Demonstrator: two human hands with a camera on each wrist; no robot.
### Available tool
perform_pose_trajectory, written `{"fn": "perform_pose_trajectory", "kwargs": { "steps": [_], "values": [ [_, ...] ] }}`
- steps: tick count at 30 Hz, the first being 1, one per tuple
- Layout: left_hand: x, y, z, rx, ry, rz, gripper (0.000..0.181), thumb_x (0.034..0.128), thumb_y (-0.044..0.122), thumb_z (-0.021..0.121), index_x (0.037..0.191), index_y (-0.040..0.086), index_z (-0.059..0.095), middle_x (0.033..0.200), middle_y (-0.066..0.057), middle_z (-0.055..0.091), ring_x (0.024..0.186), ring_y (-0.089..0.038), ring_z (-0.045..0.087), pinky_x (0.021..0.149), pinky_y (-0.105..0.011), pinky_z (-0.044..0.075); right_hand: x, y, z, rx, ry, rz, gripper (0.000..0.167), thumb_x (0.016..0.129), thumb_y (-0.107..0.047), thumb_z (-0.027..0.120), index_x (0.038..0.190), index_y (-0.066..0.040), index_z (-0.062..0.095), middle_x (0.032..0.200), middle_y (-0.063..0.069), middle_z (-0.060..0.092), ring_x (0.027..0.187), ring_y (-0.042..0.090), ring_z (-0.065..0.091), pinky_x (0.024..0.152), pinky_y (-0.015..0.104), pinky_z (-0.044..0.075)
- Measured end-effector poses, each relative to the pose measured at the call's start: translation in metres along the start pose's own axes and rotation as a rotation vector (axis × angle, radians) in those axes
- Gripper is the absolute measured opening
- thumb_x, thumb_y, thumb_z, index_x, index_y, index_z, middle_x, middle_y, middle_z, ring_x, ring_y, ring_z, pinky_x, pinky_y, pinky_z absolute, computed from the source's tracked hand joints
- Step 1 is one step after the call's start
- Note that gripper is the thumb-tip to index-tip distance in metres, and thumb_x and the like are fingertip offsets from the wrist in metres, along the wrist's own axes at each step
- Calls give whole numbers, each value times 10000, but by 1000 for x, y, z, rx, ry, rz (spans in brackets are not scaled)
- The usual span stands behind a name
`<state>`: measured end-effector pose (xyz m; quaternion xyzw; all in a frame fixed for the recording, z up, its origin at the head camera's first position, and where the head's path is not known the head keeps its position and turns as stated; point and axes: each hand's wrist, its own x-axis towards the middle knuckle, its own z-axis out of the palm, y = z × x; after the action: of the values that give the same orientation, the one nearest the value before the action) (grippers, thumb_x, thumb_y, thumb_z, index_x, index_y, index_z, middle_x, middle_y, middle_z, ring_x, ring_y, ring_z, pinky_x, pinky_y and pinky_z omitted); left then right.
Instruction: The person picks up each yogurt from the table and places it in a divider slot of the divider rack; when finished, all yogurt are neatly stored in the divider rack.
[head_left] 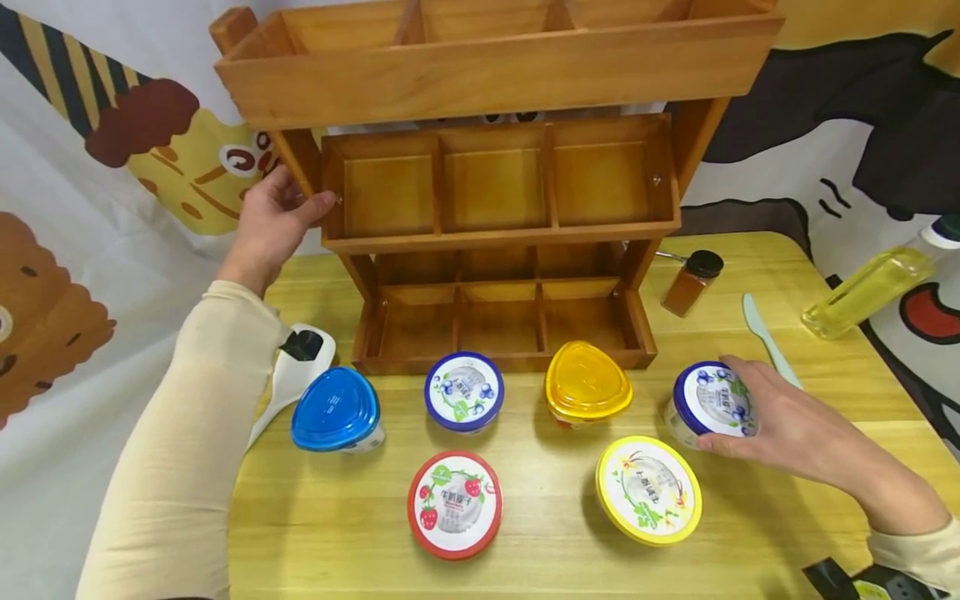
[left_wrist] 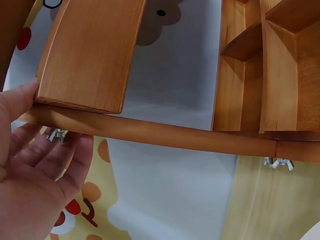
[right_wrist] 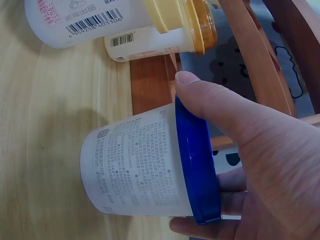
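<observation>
At the upper left of the head view, my left hand grips the side of a tiered wooden rack. The left wrist view has the thumb on the rack's front side and the fingers curled behind its side post, near a wing nut. On the table's right, my right hand holds a white tub with a blueberry-patterned, blue-rimmed lid. Its thumb and fingers clasp the blue rim from opposite sides in the right wrist view. The tub stands upright.
Other tubs stand before the rack: blue-lidded, blueberry, strawberry, orange-lidded and yellow-rimmed. A white spatula lies left. Right are a spice jar, a pale knife and an oil bottle.
</observation>
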<state>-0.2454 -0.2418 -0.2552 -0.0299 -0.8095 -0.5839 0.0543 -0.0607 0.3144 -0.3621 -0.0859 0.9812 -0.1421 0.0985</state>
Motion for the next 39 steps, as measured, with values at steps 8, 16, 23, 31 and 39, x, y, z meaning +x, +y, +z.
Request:
{"fn": "perform_pose_trajectory", "kwargs": {
  "steps": [8,16,23,31,39],
  "values": [
    [-2,1,2,32,3,7,528,949,249,648,1438,165,466,1305,-69,600,1088,-111,612,800,-140,520,-1,2,5,28,27,-3,1205,684,-647,800,1455,112,268,1333,378,418,1101,516,519,814,670,462],
    [-2,-2,-1,29,9,24,495,947,248,652,1406,157,490,1231,-20,635,1056,-92,616,796,-138,515,-3,5,12,96,118,-45,1160,679,-533,862,1454,104,280,1312,360,428,1068,498,526,778,670,476],
    [0,-2,0,45,-3,12,505,949,260,650,1414,164,479,1244,-19,627,1068,-93,609,815,-142,515,-6,11,24,146,198,-44,1153,676,-460,885,1498,48,255,1343,364,399,1067,510,505,752,693,452],
    [-2,-5,-2,105,18,-7,434,945,295,658,1338,172,522,1139,57,627,1022,-72,592,815,-151,499,-7,12,36,268,300,-7,1143,668,-348,911,1517,8,232,1330,345,428,1088,511,486,787,660,406],
    [-1,-2,-2,172,17,-7,229,945,330,653,1025,179,501,873,64,485,782,-80,476,654,-204,398,-9,11,26,292,296,4,1094,709,-330,890,1521,-3,233,1322,336,440,1097,474,478,798,579,409]
  ]
}}
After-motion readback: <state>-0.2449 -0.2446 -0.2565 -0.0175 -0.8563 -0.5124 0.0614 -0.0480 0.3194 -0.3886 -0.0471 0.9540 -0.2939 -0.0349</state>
